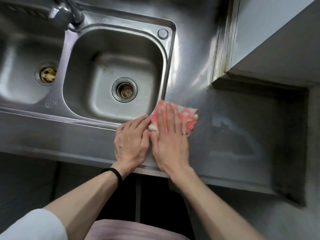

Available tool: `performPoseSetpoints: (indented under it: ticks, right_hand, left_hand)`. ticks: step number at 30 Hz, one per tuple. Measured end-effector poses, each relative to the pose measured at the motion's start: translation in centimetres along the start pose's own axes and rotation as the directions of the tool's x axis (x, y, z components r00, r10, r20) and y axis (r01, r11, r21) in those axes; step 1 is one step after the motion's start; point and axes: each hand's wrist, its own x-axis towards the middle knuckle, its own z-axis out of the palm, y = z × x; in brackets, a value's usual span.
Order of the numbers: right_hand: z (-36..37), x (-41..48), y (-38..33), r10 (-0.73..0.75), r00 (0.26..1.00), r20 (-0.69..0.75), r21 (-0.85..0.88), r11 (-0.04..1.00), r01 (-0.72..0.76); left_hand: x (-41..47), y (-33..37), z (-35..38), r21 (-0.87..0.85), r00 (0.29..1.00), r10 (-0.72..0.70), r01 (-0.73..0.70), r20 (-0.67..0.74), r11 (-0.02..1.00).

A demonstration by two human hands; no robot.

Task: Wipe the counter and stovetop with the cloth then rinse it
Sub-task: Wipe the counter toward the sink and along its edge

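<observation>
The person's right hand (170, 144) lies flat on the pink-and-white crumpled cloth (187, 116), fingers straight and spread, pressing it onto the textured stainless-steel counter (242, 104) just right of the sink's front corner. Nothing is gripped; the palm and fingers only bear down. The left hand (130, 142) rests beside it, fingers loosely extended, their tips touching the cloth's left edge at the sink rim, holding nothing.

The step in hand looks like wiping the counter strip by the sink. To do it well, even pressure through the whole palm would serve better than fingertip pressure, so the cloth stays spread and does not bunch. Overlapping strokes toward the pale damp streaks (233, 135) farther right would cover the surface without gaps. The left hand is best used to steady the cloth's loose edge, or lifted clear so that it does not drag over wiped metal. Crumbs are best swept toward the basin, not off the front edge. The stovetop is not in view, so that part probably remains, as does the rinse.

The right-hand steel basin (155, 66) holds no dishes; a perforated strainer (125, 90) sits in its drain and faint specks mark the floor. The left-hand basin (15, 75) has a drain (46, 74) holding yellowish scraps. The grey faucet (69, 13) stands between the two basins at the back; no water is seen running.
</observation>
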Motion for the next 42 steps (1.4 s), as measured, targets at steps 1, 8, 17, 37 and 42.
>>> performPoseSetpoints:
  ticks: [1,8,17,37,42]
  right_hand:
    - [0.9,-2.7,-0.8,-0.016,1.0,-0.011,0.009,1.0,0.016]
    - [1.5,-10.4,2.4,0.071,0.997,0.04,0.063,0.995,-0.074]
    - [-3.6,-3.7,14.0,0.187,0.982,0.039,0.043,0.981,-0.188]
    - [-6.2,-3.4,25.0,0.351,0.934,-0.072,0.043,0.936,-0.348]
    - [-5.4,-2.8,21.8,0.538,0.825,-0.172,0.032,0.84,-0.541]
  left_hand:
    - [0.0,0.0,-0.1,-0.007,1.0,-0.004,0.004,0.005,1.0]
    - [-0.4,0.1,0.2,0.183,0.999,0.043,-0.045,0.018,0.982]
    - [-0.2,0.4,0.8,0.278,0.999,0.038,-0.041,0.016,0.96]
    - [-0.3,0.2,1.2,0.316,0.998,0.059,-0.049,-0.022,0.948]
    - [-0.3,0.1,1.5,0.317,0.997,0.066,-0.05,-0.042,0.947]
